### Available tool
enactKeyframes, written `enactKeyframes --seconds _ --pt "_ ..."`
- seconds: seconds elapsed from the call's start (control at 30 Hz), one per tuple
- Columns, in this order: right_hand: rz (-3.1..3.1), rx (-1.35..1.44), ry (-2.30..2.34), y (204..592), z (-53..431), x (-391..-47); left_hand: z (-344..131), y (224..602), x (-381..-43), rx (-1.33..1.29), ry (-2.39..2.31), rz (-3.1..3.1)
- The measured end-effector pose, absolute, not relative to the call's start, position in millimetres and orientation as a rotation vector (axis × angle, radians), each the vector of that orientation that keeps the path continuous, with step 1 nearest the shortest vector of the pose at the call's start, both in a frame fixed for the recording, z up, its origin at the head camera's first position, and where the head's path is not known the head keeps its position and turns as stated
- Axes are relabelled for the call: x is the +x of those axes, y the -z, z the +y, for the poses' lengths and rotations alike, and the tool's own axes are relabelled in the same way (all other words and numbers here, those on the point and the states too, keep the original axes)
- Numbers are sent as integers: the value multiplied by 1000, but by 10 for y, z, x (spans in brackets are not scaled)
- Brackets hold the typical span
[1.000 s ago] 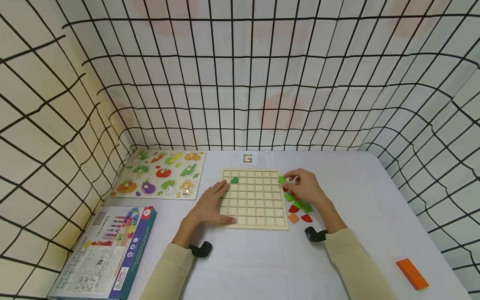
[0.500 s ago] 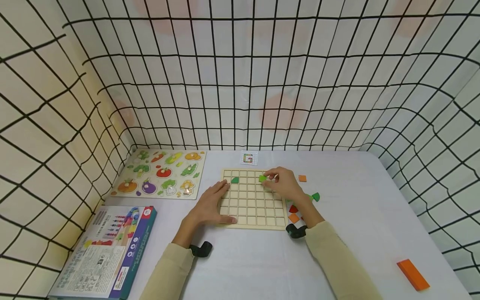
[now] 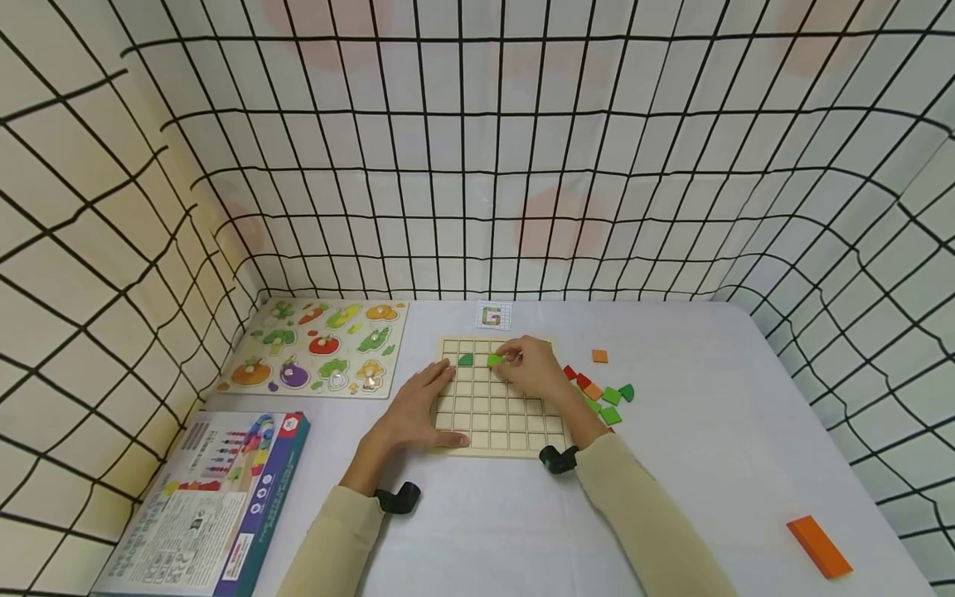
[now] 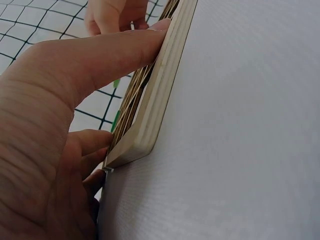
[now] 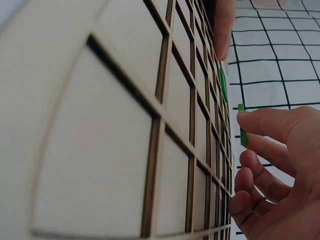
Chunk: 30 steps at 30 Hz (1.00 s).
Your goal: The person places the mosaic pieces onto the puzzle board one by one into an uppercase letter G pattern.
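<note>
A wooden board (image 3: 485, 419) with a grid of square cells lies on the white table. My left hand (image 3: 415, 408) rests at its left side, fingers on the left edge and straight thumb on the front edge. Between thumb and forefinger my right hand (image 3: 533, 369) pinches a light green square tile (image 3: 495, 361). In the right wrist view, that tile (image 5: 243, 125) stands edge-on, apart from the board's surface. A dark green tile (image 3: 466, 359) with one rounded corner sits in a cell of the second row, left of the held tile.
Right of the board lie several loose tiles (image 3: 611, 395), red, green and orange; one orange tile (image 3: 600, 356) sits apart. A pattern card (image 3: 494, 315) is behind the board. A vegetable puzzle (image 3: 351, 361), a box (image 3: 201, 497), an orange block (image 3: 819, 546) and black netting (image 3: 477, 172) surround it.
My right hand has carried the light green tile left from the board's right edge to over its second row. The loose tiles show more now. My left hand has stayed put.
</note>
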State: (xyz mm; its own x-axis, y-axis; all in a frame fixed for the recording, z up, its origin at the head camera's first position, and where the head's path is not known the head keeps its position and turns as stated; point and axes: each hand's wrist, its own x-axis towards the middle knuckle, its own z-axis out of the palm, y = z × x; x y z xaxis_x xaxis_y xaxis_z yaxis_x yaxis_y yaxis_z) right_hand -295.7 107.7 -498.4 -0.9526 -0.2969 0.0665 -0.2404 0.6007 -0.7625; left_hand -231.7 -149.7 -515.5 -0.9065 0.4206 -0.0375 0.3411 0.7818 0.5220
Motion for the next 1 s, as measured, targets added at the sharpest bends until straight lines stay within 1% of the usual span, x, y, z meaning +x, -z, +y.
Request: enactKeyframes --seconds 0.5,0.83,1.0 --pt "2814 -369 1114 5009 824 -3088 -1511 5176 -2333 601 -785 2818" --pt "2817 -371 1076 4993 809 -3086 -1508 5177 -2330 606 -769 2821" --pt "2761 -380 1165 4962 862 -3079 -1499 5157 -2331 612 -771 2816"
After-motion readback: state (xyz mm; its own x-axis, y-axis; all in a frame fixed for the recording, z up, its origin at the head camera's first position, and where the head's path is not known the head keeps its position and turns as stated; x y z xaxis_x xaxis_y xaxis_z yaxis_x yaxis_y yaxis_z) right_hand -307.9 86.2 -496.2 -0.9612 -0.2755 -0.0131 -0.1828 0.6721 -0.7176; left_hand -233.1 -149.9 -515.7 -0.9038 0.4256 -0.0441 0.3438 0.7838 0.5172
